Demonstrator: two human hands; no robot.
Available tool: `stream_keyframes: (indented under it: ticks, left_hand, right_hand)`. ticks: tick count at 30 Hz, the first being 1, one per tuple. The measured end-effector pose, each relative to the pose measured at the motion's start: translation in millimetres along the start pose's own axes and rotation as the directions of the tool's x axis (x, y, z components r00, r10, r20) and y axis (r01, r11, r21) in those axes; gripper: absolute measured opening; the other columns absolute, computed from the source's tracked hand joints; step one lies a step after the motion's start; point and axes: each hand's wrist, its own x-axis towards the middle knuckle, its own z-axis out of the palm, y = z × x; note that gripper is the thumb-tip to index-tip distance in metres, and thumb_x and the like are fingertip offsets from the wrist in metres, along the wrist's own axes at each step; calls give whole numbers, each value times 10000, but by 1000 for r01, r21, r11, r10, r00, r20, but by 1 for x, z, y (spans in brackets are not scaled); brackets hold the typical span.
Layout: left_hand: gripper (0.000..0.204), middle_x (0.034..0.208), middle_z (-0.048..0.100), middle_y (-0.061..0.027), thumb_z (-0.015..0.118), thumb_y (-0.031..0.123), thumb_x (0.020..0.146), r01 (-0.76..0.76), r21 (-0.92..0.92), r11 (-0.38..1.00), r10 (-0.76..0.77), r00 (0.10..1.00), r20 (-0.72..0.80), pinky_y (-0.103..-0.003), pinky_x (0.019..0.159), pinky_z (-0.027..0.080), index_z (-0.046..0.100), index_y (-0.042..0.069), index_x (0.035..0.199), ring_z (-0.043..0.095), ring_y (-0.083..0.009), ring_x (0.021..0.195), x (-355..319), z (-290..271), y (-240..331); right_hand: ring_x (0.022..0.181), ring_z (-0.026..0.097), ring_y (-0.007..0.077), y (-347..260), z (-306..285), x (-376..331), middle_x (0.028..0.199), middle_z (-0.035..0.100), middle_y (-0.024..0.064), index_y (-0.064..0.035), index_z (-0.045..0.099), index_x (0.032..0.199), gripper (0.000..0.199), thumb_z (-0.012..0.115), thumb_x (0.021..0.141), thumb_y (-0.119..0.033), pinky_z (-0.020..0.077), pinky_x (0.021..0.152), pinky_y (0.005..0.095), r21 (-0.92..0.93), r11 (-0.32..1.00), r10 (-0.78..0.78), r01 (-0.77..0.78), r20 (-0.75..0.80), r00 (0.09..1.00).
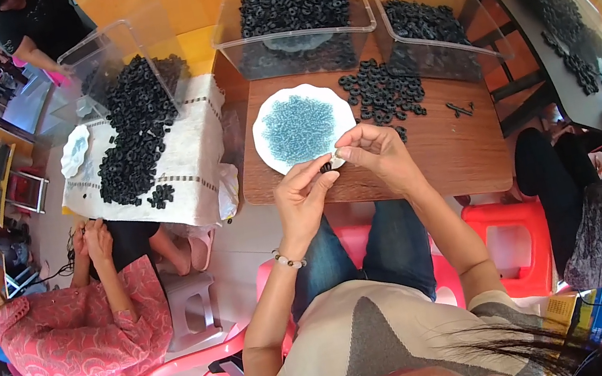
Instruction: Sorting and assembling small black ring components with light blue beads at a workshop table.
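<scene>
While both pinch shut, left hand (302,202) and right hand (379,151) share a small black ring (327,167).

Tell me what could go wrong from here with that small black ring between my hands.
1. The small black rubber ring is pinched between the left hand and right hand right at the edge of the brown wooden table; a slip would likely drop it to the floor.
2. The white scalloped plate of small blue pieces lies just beyond the hands; a forward nudge could scatter them.
3. The loose pile of black rings touches that plate, so parts might mix.
</scene>
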Motion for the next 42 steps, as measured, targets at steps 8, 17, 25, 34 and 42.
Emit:
stream_keyframes:
  ticks: [8, 17, 25, 34, 42]
  left_hand:
    - [379, 997, 719, -48, 833, 38, 851, -74, 179, 981, 78, 997, -18, -229, 739, 517, 755, 17, 1222, 640, -84, 834, -7, 7, 13]
    - [333, 970, 750, -93, 839, 65, 839, -176, 376, 910, 192, 981, -6, -265, 717, 543, 770, 0, 1158, 676, -132, 781, -15, 10, 27]
    - [306, 968, 750, -89, 823, 60, 856, -181, 355, 917, 186, 982, 20, -266, 715, 539, 763, -16, 1146, 675, -128, 788, -22, 16, 22]
    - [311, 924, 693, -34, 815, 84, 893, 88, 20, 996, -89, 994, 61, -227, 704, 494, 754, -19, 1181, 611, -79, 780, -42, 23, -21]
    - [296, 933, 678, -36, 795, 54, 914, 139, 147, 979, -157, 981, 115, -221, 702, 516, 745, -28, 1194, 644, -77, 794, -54, 33, -26]
  right_hand:
    - [962, 677, 112, -4, 3, -17, 1040, 734, 73, 35, 697, 1107, 140, 696, 982, -27, 541, 882, 274, 38, 994, -107, 106, 22, 994]
    - [910, 657, 102, -6, 10, -33, 989, 746, 50, 6, 737, 1063, 127, 735, 941, -33, 532, 802, 275, -166, 969, -188, 181, -27, 982]
    - [851, 624, 208, -9, 6, -42, 965, 743, 64, -54, 789, 1031, 171, 758, 866, -22, 472, 834, 352, -566, 683, -481, 462, 128, 868]
    - [887, 624, 156, 2, -23, -64, 990, 738, 57, -63, 765, 1185, 235, 703, 963, -112, 495, 834, 326, -468, 851, -211, 240, 113, 971]
    - [819, 716, 344, -3, -96, -36, 969, 744, 191, -6, 747, 1041, 155, 680, 921, -77, 554, 717, 397, -831, 553, -342, 61, -160, 926]
